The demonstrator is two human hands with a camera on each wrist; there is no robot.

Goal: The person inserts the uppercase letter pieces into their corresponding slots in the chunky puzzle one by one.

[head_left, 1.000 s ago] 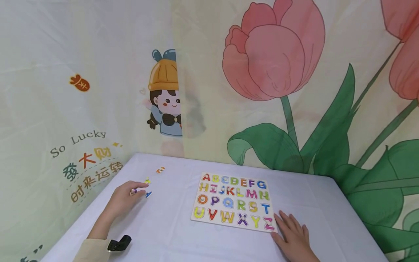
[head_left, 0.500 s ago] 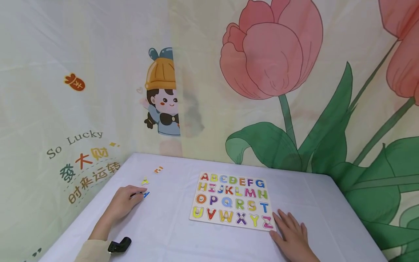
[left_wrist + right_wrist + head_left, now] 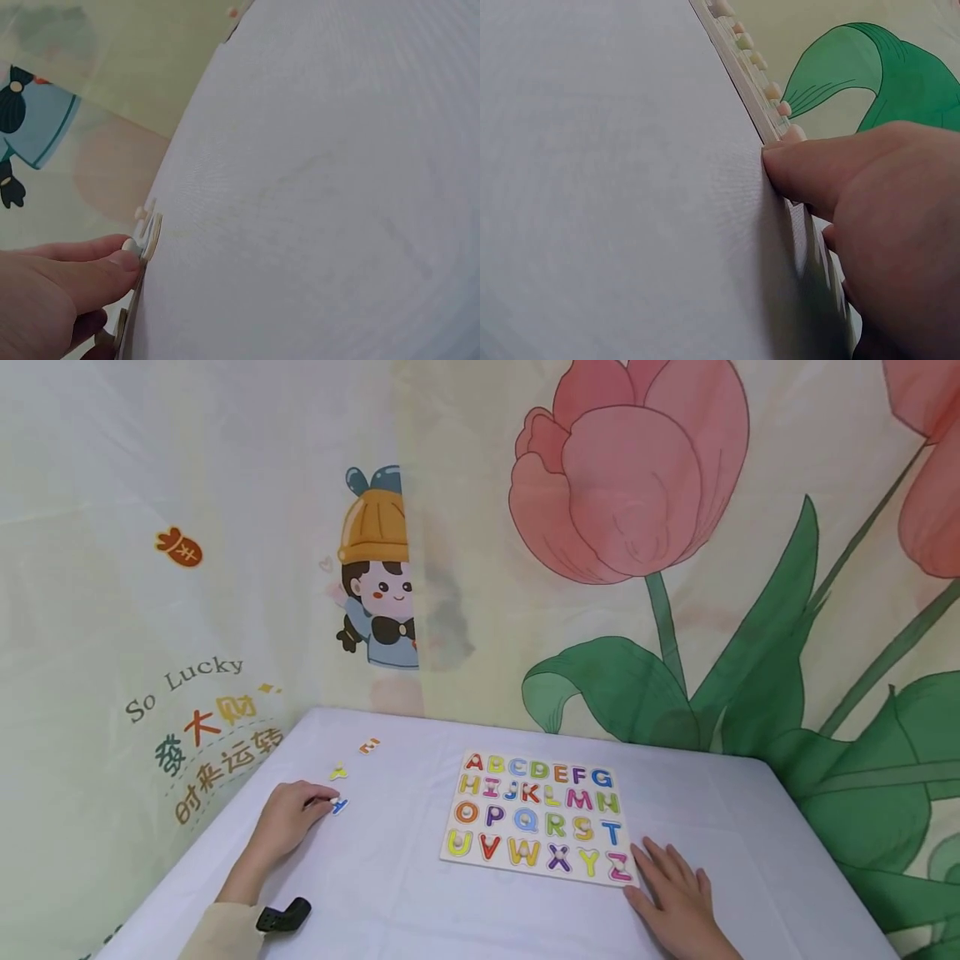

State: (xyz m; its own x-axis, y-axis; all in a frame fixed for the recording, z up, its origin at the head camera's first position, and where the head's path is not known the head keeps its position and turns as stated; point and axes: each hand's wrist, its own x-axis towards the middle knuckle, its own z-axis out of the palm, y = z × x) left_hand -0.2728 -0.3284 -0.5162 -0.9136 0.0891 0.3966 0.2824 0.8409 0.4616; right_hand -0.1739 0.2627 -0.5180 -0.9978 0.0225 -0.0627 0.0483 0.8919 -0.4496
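At the left of the table my left hand [image 3: 288,818] pinches the small white knob of a blue letter puzzle piece [image 3: 341,807] between thumb and index finger. In the left wrist view this piece [image 3: 152,238] stays low over the cloth, and part of another wooden piece [image 3: 120,328] shows by the lower fingers. A yellow letter piece [image 3: 339,771] lies just beyond the hand, and an orange one [image 3: 369,746] farther back. My right hand [image 3: 675,893] rests at the near right corner of the wooden alphabet board [image 3: 540,874], fingers extended along its side and thumb touching the corner.
The table [image 3: 405,893] has a white cloth and meets printed curtains [image 3: 465,568] at the back and left. Many letters on the board carry small knobs. A black wrist device [image 3: 285,916] sits by the left sleeve [image 3: 225,933].
My left hand has come down onto the blue piece, and its thumb and index finger have closed on the knob. A purple piece seen under that hand is now hidden. The right hand stays put.
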